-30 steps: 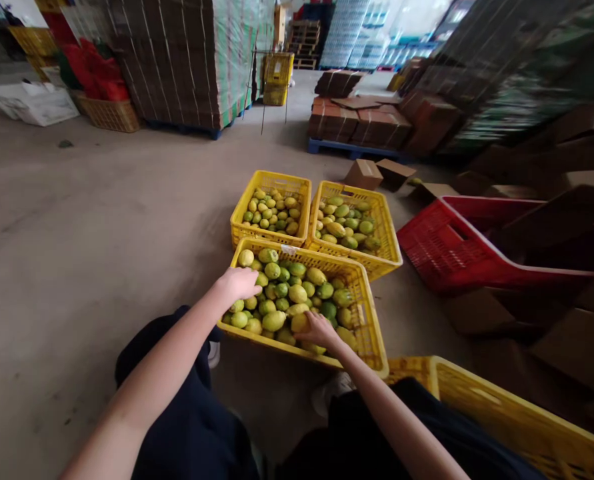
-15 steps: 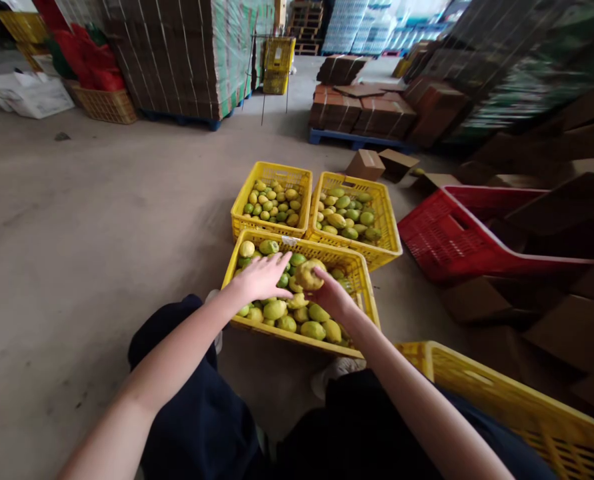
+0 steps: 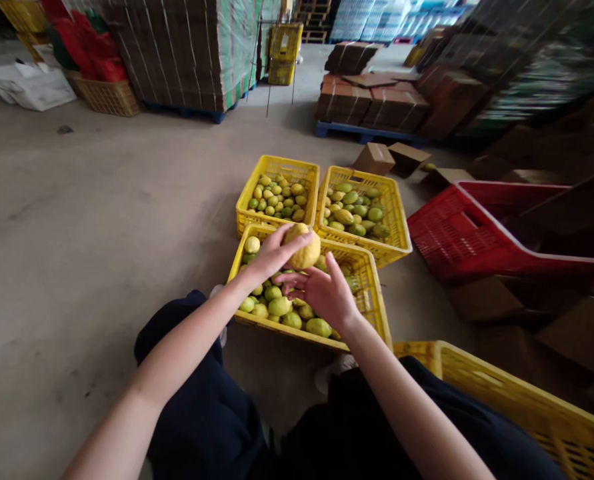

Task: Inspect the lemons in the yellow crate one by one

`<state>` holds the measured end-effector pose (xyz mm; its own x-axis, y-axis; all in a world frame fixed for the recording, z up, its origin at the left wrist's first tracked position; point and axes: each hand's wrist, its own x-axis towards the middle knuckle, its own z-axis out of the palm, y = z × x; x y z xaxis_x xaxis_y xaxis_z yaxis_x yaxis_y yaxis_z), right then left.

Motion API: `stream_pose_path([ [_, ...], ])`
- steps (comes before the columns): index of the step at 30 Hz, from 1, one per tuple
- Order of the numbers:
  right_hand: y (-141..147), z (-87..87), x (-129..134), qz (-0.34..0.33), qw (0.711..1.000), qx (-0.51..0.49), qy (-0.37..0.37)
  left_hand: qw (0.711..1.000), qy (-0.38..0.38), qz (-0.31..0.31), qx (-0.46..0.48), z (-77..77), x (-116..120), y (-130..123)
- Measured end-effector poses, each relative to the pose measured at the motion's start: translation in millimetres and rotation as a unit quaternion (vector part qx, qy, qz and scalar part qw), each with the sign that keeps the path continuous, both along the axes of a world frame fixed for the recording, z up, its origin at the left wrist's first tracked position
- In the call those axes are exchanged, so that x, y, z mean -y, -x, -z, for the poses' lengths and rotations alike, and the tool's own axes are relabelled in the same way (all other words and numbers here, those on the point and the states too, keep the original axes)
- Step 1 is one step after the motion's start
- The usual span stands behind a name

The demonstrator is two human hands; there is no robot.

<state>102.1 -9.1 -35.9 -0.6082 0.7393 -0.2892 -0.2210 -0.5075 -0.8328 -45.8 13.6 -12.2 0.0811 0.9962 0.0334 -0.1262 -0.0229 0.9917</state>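
My left hand [image 3: 275, 253] grips a large yellow lemon [image 3: 304, 248], thumb across its near side. Just below and to the right, my right hand [image 3: 327, 297] is open, palm up, its fingers reaching under the lemon without a visible grip. Both hands are over the nearest yellow crate [image 3: 377, 300], which holds many green and yellow lemons [image 3: 280, 306]. Behind it stand two more yellow crates, the left one [image 3: 244, 217] with smaller lemons and the right one [image 3: 399, 230] with larger, greener ones.
A red crate [image 3: 434, 230] with cardboard in it stands at the right, among loose boxes [image 3: 481, 300]. Another yellow crate [image 3: 481, 380] is by my right leg. Farther off are flattened cartons [image 3: 344, 100] on a blue pallet and a tall wrapped stack [image 3: 177, 60].
The lemon has passed from my right hand to my left hand. My right hand has opened and lies lower; the left has closed around the fruit. The view has shifted slightly.
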Motion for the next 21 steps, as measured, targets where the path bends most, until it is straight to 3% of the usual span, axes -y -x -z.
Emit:
stream_pose_path([
  [3, 7.5, 48.8, -7.2, -0.014, 0.993, 0.117, -0.031, 0.970, 0.119, 0.020, 0.210, -11.3, -5.1, 12.5],
  [5, 16.4, 87.7, -12.0, -0.011, 0.951, 0.298, -0.084, 0.935, 0.150, 0.032, 0.321, -22.5, -6.6, 23.4],
  [6, 21.9, 106.2, -13.7, -0.014, 0.937, 0.335, -0.097, 0.919, 0.153, 0.023, 0.363, -27.6, -7.0, 28.9],
  [8, 34.1, 137.3, -15.8, -0.023, 0.923, 0.364, -0.122, 0.892, 0.155, -0.012, 0.425, -34.2, -7.4, 39.4],
  [11, 53.2, 166.7, -15.4, -0.050, 0.916, 0.372, -0.145, 0.871, 0.160, -0.064, 0.460, -32.7, -8.1, 53.8],
  [14, 70.3, 181.1, -11.3, -0.050, 0.916, 0.366, -0.159, 0.886, 0.158, -0.101, 0.425, -23.2, -8.2, 67.9],
  [19, 88.3, 191.1, -3.5, 0.010, 0.928, 0.324, -0.183, 0.961, 0.095, -0.096, 0.240, -10.5, -7.0, 87.6],
  [21, 90.1, 190.7, -3.2, 0.021, 0.935, 0.302, -0.183, 0.978, 0.067, -0.088, 0.178, -9.1, -7.2, 90.8],
])
